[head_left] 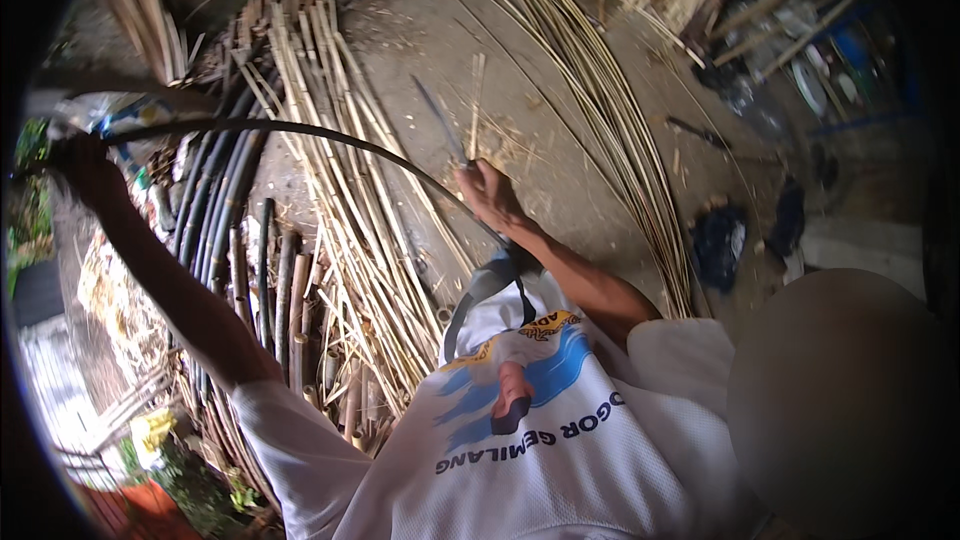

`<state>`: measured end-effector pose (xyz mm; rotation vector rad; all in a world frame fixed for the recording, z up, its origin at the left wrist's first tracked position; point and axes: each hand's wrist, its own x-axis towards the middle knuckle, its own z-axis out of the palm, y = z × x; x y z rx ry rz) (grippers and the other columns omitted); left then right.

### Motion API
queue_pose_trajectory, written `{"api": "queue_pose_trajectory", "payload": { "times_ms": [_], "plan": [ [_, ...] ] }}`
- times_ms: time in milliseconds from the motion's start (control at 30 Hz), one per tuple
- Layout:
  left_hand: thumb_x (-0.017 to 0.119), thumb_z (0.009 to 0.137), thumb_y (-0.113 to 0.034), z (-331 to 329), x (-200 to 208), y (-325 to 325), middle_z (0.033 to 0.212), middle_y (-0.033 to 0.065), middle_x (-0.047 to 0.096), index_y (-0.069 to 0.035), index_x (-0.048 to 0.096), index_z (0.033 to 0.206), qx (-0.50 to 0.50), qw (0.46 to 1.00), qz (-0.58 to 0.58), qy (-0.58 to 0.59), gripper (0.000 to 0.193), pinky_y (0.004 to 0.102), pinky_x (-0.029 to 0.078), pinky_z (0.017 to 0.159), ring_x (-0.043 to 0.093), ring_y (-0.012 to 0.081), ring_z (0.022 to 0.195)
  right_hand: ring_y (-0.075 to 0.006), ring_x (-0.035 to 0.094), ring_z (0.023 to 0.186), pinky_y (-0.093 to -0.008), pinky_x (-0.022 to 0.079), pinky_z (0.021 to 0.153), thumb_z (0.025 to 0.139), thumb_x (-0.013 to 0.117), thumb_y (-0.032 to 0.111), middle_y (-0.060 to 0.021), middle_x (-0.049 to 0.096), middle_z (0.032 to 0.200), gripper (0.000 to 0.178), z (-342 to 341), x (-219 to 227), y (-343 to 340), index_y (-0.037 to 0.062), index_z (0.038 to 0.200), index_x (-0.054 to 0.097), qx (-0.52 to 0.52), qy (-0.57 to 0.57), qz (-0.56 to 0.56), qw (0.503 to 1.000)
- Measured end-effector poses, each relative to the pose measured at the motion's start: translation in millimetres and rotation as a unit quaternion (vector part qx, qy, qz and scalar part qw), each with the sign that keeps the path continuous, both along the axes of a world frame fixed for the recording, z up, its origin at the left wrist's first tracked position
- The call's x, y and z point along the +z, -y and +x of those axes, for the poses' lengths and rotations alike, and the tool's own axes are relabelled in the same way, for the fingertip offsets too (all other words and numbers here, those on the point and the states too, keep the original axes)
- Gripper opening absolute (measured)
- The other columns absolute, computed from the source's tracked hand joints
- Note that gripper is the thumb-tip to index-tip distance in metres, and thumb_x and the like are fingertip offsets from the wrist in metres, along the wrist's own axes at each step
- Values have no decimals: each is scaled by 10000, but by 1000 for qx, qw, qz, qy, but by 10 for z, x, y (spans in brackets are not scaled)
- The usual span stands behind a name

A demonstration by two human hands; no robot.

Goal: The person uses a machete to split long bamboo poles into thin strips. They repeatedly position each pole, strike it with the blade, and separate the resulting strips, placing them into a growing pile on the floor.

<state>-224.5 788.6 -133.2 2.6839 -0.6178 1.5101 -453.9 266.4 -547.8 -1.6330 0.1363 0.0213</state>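
My left hand (85,168) is stretched far out to the left, closed around the end of a long dark bamboo pole (270,125). The hand is somewhat blurred. From there the pole runs across to my waist, bowed in this wide view, and its near end is hidden by my body. In front of me my right hand (488,195) is closed on the handle of a knife (437,112). Its narrow blade points away and a little left, over the ground beyond the pole. My right hand is close to the pole; I cannot tell whether they touch.
Pale split bamboo strips (345,190) lie in a long pile left of centre, beside dark bamboo poles (222,180). Long thin strips (610,110) stretch along the right. Shavings (510,140) litter the ground. A dark sandal-like item (720,240) lies right; a blurred round shape (835,400) blocks the lower right.
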Motion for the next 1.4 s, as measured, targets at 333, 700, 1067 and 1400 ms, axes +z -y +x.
{"api": "queue_pose_trajectory", "payload": {
  "times_ms": [333, 700, 1067, 1400],
  "plan": [
    [465, 976, -245, -1204, -1898, -447, 852, 100, 613, -18, 587, 988, 241, 955, -103, -139, 258, 404, 497, 776, 590, 244, 803, -213, 649, 1029, -345, 564, 840, 978, 596, 338, -100, 641, 1129, 394, -998, -2661, 1726, 1, 1182, 597, -172, -198, -66, 963],
    [423, 984, -340, -1997, -3748, 93, 836, 81, 612, -23, 603, 936, 413, 862, -46, -290, 367, 384, 479, 722, 568, 213, 744, -203, 642, 1046, -314, 536, 873, 943, 634, 111, -121, 659, 1151, 253, 331, -5202, 1867, 27, 1182, 644, -278, -73, -109, 952],
    [380, 992, -436, -1774, -3896, 184, 821, 61, 612, -29, 618, 884, 393, 862, -54, -316, 483, 364, 460, 667, 546, 181, 685, -487, 591, 821, -499, 479, 697, 944, 569, 451, -258, 631, 855, 453, -533, -6375, 1772, -1, 951, 571, -255, -260, -305, 880],
    [341, 1000, -522, -619, -2278, 470, 807, 44, 611, -34, 631, 836, 187, 955, -165, -160, 591, 346, 443, 618, 526, 152, 631, -128, 577, 545, -297, 498, 521, 920, 660, 380, -24, 554, 675, 354, -556, -2839, 1561, 38, 916, 569, -176, -286, -9, 942]
  ]
}}
